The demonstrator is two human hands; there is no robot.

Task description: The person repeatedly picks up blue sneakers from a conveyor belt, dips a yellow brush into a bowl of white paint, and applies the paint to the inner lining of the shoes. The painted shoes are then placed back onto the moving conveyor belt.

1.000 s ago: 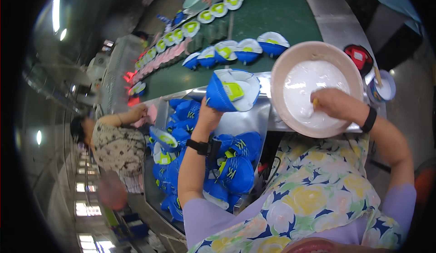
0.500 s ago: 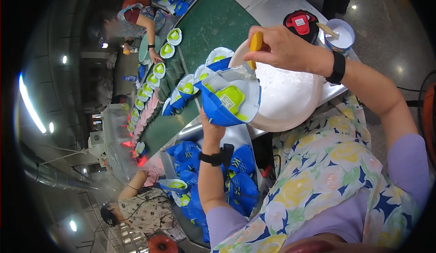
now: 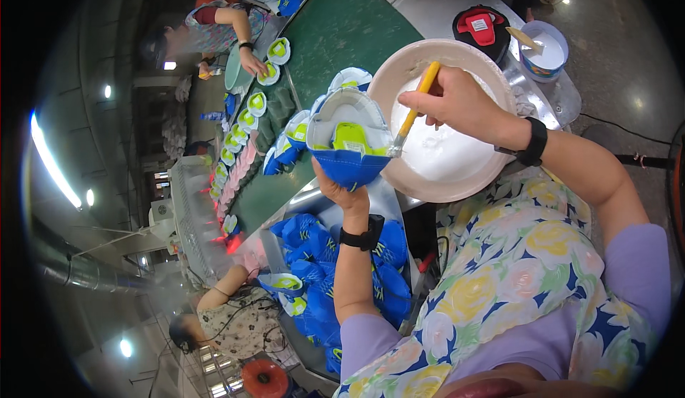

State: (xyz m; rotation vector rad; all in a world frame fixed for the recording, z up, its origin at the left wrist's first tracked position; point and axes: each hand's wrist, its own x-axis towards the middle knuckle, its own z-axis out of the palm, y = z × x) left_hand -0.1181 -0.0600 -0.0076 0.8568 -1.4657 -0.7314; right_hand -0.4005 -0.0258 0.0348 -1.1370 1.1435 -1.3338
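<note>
My left hand (image 3: 344,191) is closed on a blue shoe upper (image 3: 349,169), gripping it from below. Its pale inner edge and lime-green lining face up. Between the fingers of my right hand (image 3: 460,102) is a brush (image 3: 417,108) with a yellow handle. The brush's bristles meet the right side of the upper's edge. Under my right hand stands a wide pale basin (image 3: 399,55) holding white liquid. More blue uppers (image 3: 291,137) lie on the green belt just left of the held one.
A heap of blue uppers (image 3: 314,255) fills a tray nearer me. The green conveyor belt (image 3: 349,23) carries a row of uppers leftward. At the right are a small tub (image 3: 546,62) with a brush and a red-and-black upper (image 3: 481,30). Two co-workers (image 3: 235,326) sit along the belt's far side.
The brush has turned from upright, and its tip now touches the upper's right edge. My left hand has tilted the upper so its opening faces me more. The basin is less covered.
</note>
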